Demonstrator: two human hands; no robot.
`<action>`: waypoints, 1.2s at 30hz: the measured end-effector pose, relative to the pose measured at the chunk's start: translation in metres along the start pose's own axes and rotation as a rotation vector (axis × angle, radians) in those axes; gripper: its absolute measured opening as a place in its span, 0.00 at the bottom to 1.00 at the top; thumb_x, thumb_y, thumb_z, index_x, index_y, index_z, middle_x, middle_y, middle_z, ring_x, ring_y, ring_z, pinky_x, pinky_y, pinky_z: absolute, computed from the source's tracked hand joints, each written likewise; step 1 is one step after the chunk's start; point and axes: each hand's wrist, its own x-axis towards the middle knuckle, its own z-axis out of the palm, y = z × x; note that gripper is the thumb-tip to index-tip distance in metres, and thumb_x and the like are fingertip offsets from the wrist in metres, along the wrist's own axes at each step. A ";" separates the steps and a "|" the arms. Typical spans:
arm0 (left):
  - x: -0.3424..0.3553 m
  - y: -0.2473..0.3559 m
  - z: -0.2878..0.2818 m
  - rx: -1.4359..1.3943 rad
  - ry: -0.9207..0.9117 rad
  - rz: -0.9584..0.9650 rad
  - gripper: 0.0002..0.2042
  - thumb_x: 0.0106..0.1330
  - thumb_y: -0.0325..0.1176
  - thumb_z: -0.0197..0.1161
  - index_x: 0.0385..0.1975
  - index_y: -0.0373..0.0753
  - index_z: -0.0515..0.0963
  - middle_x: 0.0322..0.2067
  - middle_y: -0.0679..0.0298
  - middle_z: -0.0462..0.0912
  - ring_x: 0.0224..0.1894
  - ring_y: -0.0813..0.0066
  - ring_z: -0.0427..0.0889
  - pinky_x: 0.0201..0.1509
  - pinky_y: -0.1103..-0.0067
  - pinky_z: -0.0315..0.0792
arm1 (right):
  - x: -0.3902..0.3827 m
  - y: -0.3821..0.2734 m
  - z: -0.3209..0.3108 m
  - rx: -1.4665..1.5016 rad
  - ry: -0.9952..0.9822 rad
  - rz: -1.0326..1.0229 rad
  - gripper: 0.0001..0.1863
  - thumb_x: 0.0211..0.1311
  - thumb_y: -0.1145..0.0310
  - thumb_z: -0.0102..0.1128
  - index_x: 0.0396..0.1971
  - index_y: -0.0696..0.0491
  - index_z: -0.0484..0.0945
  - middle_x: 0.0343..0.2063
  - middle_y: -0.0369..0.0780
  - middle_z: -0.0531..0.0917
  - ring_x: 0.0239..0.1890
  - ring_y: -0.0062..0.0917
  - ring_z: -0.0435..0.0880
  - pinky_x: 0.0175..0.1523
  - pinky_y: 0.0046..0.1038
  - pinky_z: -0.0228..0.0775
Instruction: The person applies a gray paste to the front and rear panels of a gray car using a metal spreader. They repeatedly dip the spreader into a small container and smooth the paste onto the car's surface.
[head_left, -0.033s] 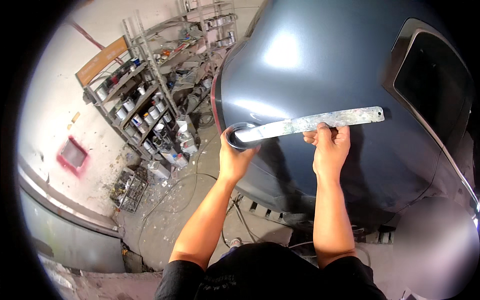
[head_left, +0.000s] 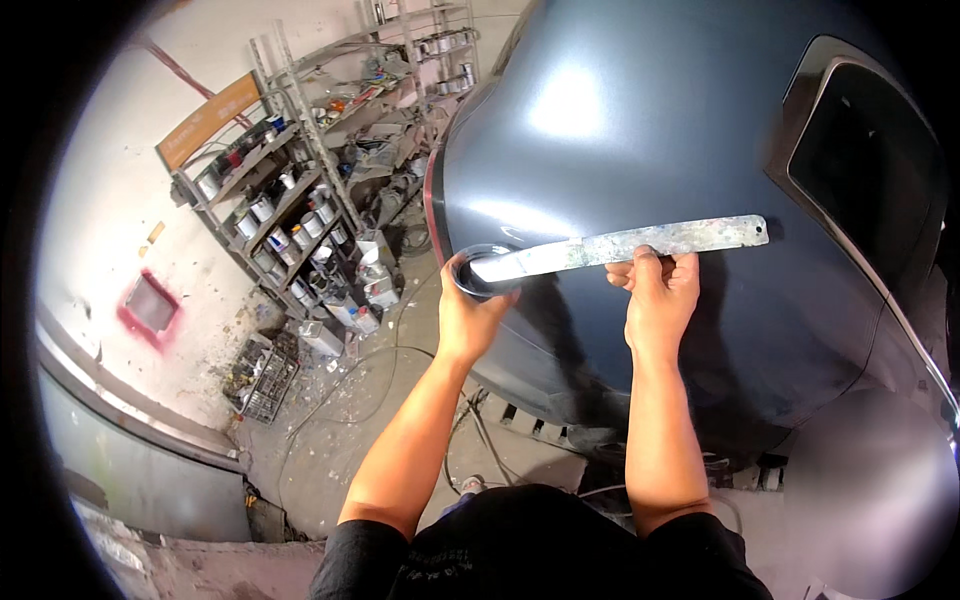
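Note:
My left hand [head_left: 470,325] is closed around a small round paint cup [head_left: 484,293] with a dark rim, held with its mouth facing up. In my right hand [head_left: 661,295], pinched between thumb and fingers, is a long flat mixing stick [head_left: 665,239], speckled with dried paint and pierced by a small hole at its right end. The stick's left end reaches into the cup, tilted across its rim. What is in the cup is hard to make out. Just beyond both hands lies the glossy dark blue-grey body of a car [head_left: 640,130].
Shelves [head_left: 285,215] crowded with paint tins stand against the wall at the far left. A black crate [head_left: 266,385] of odds and ends sits on the floor near several tins. A hose [head_left: 395,352] loops over the floor. The car's dark window [head_left: 870,160] is at the right.

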 end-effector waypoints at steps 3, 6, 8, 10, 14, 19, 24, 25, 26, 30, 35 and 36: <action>0.000 0.015 0.002 0.019 0.007 -0.009 0.37 0.48 0.28 0.76 0.56 0.28 0.61 0.48 0.55 0.76 0.50 0.70 0.76 0.56 0.77 0.71 | 0.002 0.005 -0.005 0.051 0.001 -0.008 0.09 0.64 0.80 0.49 0.43 0.62 0.66 0.29 0.43 0.79 0.25 0.23 0.83 0.31 0.24 0.79; 0.000 0.020 0.006 0.076 0.047 -0.025 0.37 0.47 0.31 0.76 0.57 0.30 0.62 0.46 0.55 0.78 0.49 0.71 0.77 0.54 0.77 0.72 | 0.004 0.008 -0.010 0.105 0.004 0.017 0.10 0.64 0.79 0.49 0.43 0.62 0.66 0.31 0.43 0.79 0.25 0.23 0.83 0.32 0.25 0.79; -0.001 0.028 0.008 0.091 0.060 -0.063 0.38 0.47 0.32 0.77 0.57 0.30 0.62 0.46 0.55 0.78 0.48 0.70 0.78 0.54 0.76 0.72 | 0.005 0.010 -0.012 0.098 0.020 0.027 0.10 0.63 0.78 0.50 0.44 0.61 0.66 0.32 0.42 0.78 0.26 0.24 0.83 0.33 0.26 0.78; -0.001 0.028 0.009 0.135 0.071 -0.036 0.38 0.47 0.33 0.77 0.57 0.30 0.62 0.46 0.55 0.78 0.48 0.70 0.78 0.53 0.76 0.72 | 0.006 0.009 -0.013 0.103 0.027 0.022 0.10 0.63 0.78 0.50 0.43 0.61 0.66 0.33 0.43 0.78 0.26 0.24 0.83 0.33 0.26 0.78; -0.001 0.033 0.015 0.165 0.073 -0.062 0.38 0.47 0.34 0.77 0.57 0.30 0.62 0.46 0.54 0.78 0.48 0.70 0.78 0.53 0.76 0.72 | 0.011 0.012 -0.016 0.106 0.037 0.030 0.09 0.65 0.79 0.49 0.44 0.62 0.64 0.32 0.43 0.78 0.26 0.24 0.83 0.34 0.25 0.79; -0.001 0.024 0.017 0.152 0.080 -0.030 0.38 0.47 0.33 0.77 0.56 0.29 0.62 0.47 0.54 0.78 0.49 0.70 0.77 0.54 0.76 0.72 | 0.013 0.018 -0.019 0.149 0.028 0.018 0.10 0.65 0.78 0.50 0.44 0.62 0.65 0.32 0.43 0.77 0.26 0.25 0.83 0.33 0.25 0.80; -0.001 0.016 0.013 0.121 0.080 0.005 0.37 0.47 0.33 0.77 0.56 0.30 0.62 0.47 0.55 0.78 0.49 0.70 0.77 0.54 0.76 0.71 | 0.012 0.019 -0.018 0.156 0.026 0.012 0.11 0.65 0.78 0.50 0.45 0.62 0.64 0.33 0.44 0.78 0.26 0.25 0.83 0.33 0.25 0.80; -0.001 0.018 0.011 0.124 0.075 0.013 0.38 0.47 0.32 0.77 0.56 0.30 0.62 0.47 0.55 0.78 0.49 0.70 0.77 0.55 0.76 0.71 | 0.011 0.017 -0.017 0.152 0.024 0.006 0.11 0.65 0.78 0.51 0.45 0.62 0.64 0.33 0.44 0.78 0.27 0.26 0.83 0.34 0.26 0.80; -0.001 0.021 0.010 0.127 0.069 0.021 0.38 0.47 0.32 0.77 0.56 0.30 0.62 0.47 0.55 0.78 0.49 0.69 0.77 0.55 0.76 0.71 | 0.011 0.015 -0.017 0.147 0.023 -0.001 0.11 0.65 0.78 0.51 0.45 0.62 0.64 0.33 0.44 0.78 0.27 0.26 0.84 0.34 0.26 0.80; -0.004 0.029 0.008 0.094 0.022 -0.011 0.38 0.46 0.31 0.78 0.57 0.31 0.62 0.49 0.55 0.77 0.52 0.69 0.76 0.57 0.75 0.70 | 0.005 0.010 -0.018 0.102 -0.015 -0.061 0.11 0.65 0.77 0.51 0.45 0.62 0.65 0.33 0.44 0.79 0.27 0.26 0.83 0.35 0.26 0.79; -0.019 0.005 0.004 0.004 -0.138 0.116 0.42 0.47 0.29 0.76 0.61 0.31 0.55 0.53 0.52 0.72 0.56 0.64 0.73 0.62 0.71 0.66 | -0.018 -0.002 -0.025 0.000 -0.107 -0.258 0.11 0.65 0.78 0.52 0.45 0.61 0.66 0.32 0.43 0.80 0.28 0.25 0.83 0.35 0.27 0.78; -0.026 -0.001 0.002 0.022 -0.171 0.152 0.42 0.48 0.29 0.76 0.61 0.31 0.55 0.53 0.52 0.72 0.56 0.65 0.73 0.62 0.71 0.66 | -0.024 -0.005 -0.028 -0.007 -0.149 -0.285 0.12 0.64 0.79 0.52 0.45 0.62 0.65 0.33 0.44 0.80 0.30 0.24 0.83 0.37 0.26 0.78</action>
